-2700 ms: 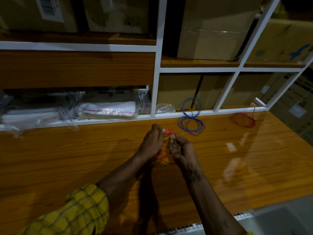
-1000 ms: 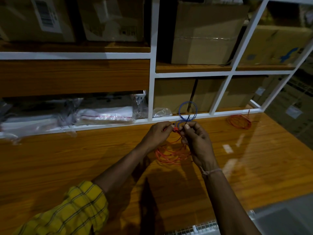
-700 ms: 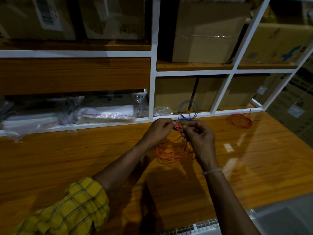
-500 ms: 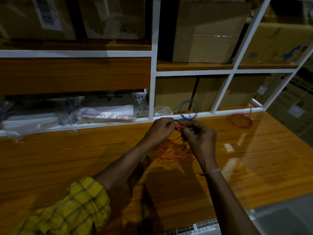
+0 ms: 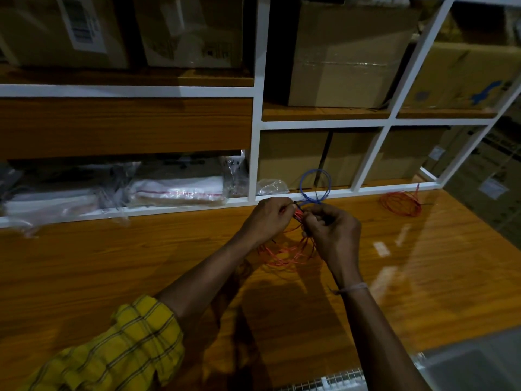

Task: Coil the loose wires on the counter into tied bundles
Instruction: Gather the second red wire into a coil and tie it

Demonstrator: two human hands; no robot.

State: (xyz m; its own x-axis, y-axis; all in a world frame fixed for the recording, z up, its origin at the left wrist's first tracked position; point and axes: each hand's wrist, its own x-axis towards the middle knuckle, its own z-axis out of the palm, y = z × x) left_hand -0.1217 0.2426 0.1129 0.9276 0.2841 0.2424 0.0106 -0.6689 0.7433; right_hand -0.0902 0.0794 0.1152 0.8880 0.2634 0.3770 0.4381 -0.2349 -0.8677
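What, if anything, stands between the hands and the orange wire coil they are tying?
Nothing visible. The left hand and right hand already pinch the top of the orange wire coil, which hangs to the counter. The blue wire lies behind them, not between.

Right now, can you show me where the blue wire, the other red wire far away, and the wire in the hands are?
blue wire [image 5: 315, 184]: head view, on its upright loop's lower part.
far red wire [image 5: 400, 204]: head view, coil's middle strands.
held red wire [image 5: 284, 253]: head view, hanging loops' bottom.
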